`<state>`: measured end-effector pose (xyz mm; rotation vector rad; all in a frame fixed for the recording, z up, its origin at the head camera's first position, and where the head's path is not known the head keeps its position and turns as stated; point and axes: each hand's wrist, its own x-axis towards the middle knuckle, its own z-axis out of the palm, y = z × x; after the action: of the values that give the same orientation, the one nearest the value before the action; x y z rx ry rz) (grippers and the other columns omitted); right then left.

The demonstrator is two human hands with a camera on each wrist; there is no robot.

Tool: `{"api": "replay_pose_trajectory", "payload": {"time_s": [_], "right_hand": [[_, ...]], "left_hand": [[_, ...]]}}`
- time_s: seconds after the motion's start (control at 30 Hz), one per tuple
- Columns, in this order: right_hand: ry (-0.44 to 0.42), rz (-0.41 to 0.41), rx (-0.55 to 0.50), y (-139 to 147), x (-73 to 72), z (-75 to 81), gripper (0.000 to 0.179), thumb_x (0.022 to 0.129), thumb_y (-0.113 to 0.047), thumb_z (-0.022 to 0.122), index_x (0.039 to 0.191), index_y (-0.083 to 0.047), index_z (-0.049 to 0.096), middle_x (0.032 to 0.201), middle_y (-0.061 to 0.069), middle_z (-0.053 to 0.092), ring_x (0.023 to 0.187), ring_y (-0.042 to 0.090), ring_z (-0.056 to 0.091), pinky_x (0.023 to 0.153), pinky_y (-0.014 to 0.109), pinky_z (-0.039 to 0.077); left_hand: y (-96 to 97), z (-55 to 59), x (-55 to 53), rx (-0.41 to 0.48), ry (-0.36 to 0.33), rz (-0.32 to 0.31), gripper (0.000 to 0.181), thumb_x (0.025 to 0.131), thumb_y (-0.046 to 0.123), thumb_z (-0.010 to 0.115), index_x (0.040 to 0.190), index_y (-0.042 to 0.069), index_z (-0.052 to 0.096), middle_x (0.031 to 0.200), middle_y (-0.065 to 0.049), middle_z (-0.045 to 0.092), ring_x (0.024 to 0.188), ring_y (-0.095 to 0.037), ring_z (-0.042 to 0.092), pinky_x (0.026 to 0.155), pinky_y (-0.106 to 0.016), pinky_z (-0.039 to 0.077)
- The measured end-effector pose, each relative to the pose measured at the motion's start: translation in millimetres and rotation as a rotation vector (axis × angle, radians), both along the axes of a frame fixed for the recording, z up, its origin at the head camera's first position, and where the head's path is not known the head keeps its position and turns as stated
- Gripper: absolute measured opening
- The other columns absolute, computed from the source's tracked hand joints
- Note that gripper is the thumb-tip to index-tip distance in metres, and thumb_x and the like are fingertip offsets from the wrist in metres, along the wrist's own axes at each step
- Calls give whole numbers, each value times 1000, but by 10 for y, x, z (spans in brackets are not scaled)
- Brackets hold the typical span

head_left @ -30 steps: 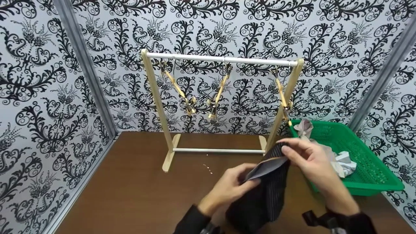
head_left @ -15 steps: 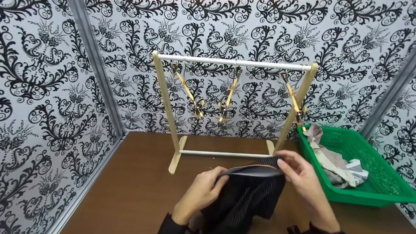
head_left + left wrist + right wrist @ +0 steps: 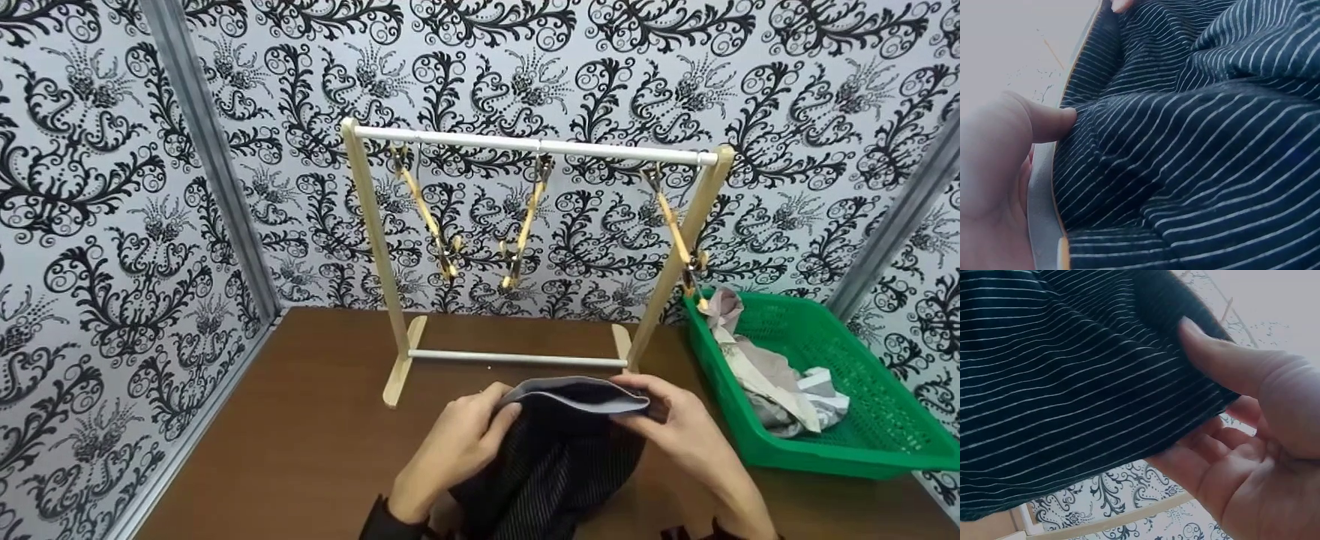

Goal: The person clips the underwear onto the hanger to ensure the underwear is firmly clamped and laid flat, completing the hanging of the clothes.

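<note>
A black pinstriped garment (image 3: 555,480) hangs below both hands, its grey-lined waist opening (image 3: 570,394) facing up and held stretched. My left hand (image 3: 461,435) pinches the left end of that edge, thumb on the striped cloth in the left wrist view, where the grey band (image 3: 1044,208) shows beside the palm. At the opposite end my right hand (image 3: 679,424) grips the edge between thumb and fingers. In the right wrist view the thumb presses the striped fabric (image 3: 1089,394) and the other fingers lie behind it. The garment's lower part runs out of the head view.
Behind the hands stands a wooden rack with a white top rod (image 3: 480,142) and a lower rod (image 3: 517,359). Three clip hangers, including a middle hanger (image 3: 529,214), hang from it. A green basket (image 3: 847,457) at right holds crumpled light cloths (image 3: 772,375) on the brown table (image 3: 300,450).
My left hand has moved left, spreading the garment's waist opening wider. My right hand has shifted down, and the opening now gapes more toward the camera.
</note>
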<state>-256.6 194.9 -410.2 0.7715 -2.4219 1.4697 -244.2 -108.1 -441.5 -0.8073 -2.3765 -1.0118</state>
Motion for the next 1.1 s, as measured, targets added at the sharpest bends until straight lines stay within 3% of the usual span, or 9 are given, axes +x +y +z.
{"api": "replay_pose_trajectory", "payload": {"time_s": [0.1,0.2,0.4,0.53,0.7,0.87,1.1], "right_hand": [[45,-88,23,-24,-1,18,28,87,-3,79,113,-10,74,108,3,73,94,8,67,77,20,54],[66,-122,25,-37,4,28,19,89,-7,78,106,-15,75,102,-4,72,91,8,67,75,19,53],[104,-98,-26,-58,5,23,20,90,-4,76,106,-15,77,105,-2,72,94,11,67,76,21,55],[117,-159,-17,-82,2,30,22,89,-6,77,108,-17,77,103,-4,75,86,10,69,72,19,54],[127,-212,-56,-80,-5,29,22,89,-6,78,107,-19,78,101,-5,76,84,11,70,70,18,53],[133,-175,-115,-38,-18,14,22,89,-2,76,107,-14,78,100,-1,76,87,12,71,72,19,54],[152,-140,-130,94,-31,21,21,91,2,72,109,-8,76,102,8,76,91,15,71,75,21,55]], "left_hand": [[-10,25,-1,-1,-10,-9,13,106,24,54,102,14,61,75,9,50,67,-8,51,64,-25,43],[-17,34,-2,-3,-15,-16,12,106,23,54,100,14,60,74,10,48,66,-8,50,63,-24,42],[-20,21,-9,-12,-21,-30,14,106,24,55,99,13,60,73,10,47,66,-8,49,61,-24,42],[-15,3,-11,-25,-27,-44,18,106,27,53,104,13,64,76,10,54,67,-7,52,62,-25,44],[-38,-28,-6,-65,-115,-118,28,100,39,65,112,13,66,83,9,63,71,-5,56,65,-23,47],[-94,-32,-7,-142,-226,-158,32,87,31,80,112,15,68,93,10,69,80,-3,61,73,-24,50],[-276,-35,-39,-110,-240,-147,25,84,11,78,108,14,72,95,9,69,84,-5,62,78,-28,52]]}}
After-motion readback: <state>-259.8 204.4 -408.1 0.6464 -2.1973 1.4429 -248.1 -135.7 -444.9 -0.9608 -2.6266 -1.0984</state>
